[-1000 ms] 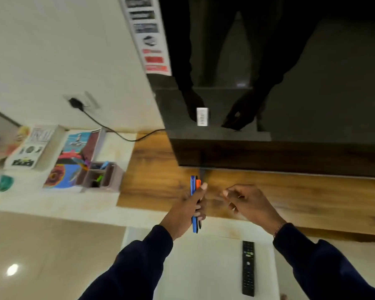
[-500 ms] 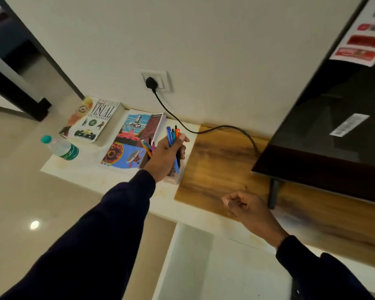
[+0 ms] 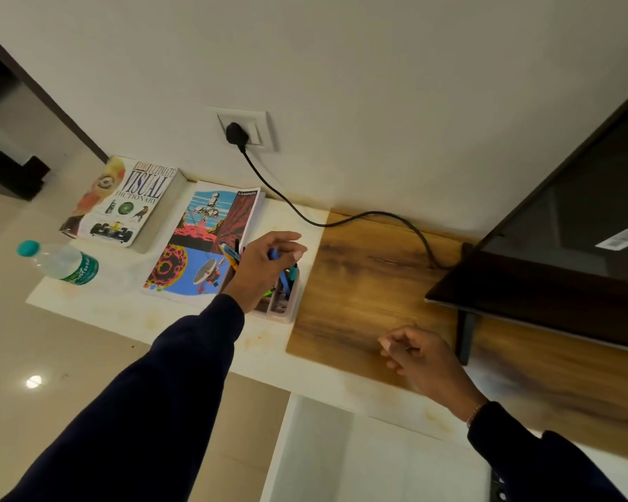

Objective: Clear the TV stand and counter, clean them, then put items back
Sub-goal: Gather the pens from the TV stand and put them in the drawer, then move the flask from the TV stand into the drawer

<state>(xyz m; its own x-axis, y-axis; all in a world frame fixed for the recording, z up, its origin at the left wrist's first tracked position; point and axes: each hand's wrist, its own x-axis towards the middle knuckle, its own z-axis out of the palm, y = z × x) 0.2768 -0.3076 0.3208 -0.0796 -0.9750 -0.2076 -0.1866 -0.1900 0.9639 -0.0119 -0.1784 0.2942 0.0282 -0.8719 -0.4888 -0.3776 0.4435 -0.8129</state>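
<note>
My left hand (image 3: pixel 260 269) hangs over the pale pen holder (image 3: pixel 281 306) on the white counter (image 3: pixel 124 302), fingers curled around slim blue pens (image 3: pixel 277 264) whose lower ends sit inside the holder. The holder stands between a colourful notebook (image 3: pixel 211 240) and the wood-grain TV stand (image 3: pixel 370 284). My right hand (image 3: pixel 421 360) hovers above the stand, fingers loosely curled, gripping nothing.

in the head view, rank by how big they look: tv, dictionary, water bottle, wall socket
1. tv, though cut off by the frame edge
2. dictionary
3. water bottle and wall socket look about alike; the bottle's clear body is blurry, so no ranking.
</note>
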